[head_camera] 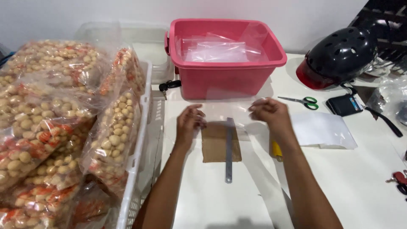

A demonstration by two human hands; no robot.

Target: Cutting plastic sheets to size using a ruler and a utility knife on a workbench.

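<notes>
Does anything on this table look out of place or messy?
Mostly tidy. The one oddity is a black helmet with a red visor sitting on the white table beside the scissors, unrelated to the bagged snacks. Both hands, left hand and right hand, hold a clear plastic sheet flat.

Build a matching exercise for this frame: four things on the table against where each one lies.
Things:
1. metal ruler
2. scissors
3. pink tub
4. snack bags

Places:
A. stacked in the white basket, far left
B. on the cardboard piece between the hands
C. beside the black helmet, right of the tub
D. back of the table, holding clear plastic bags

Pairs: 1-B, 2-C, 3-D, 4-A
</notes>
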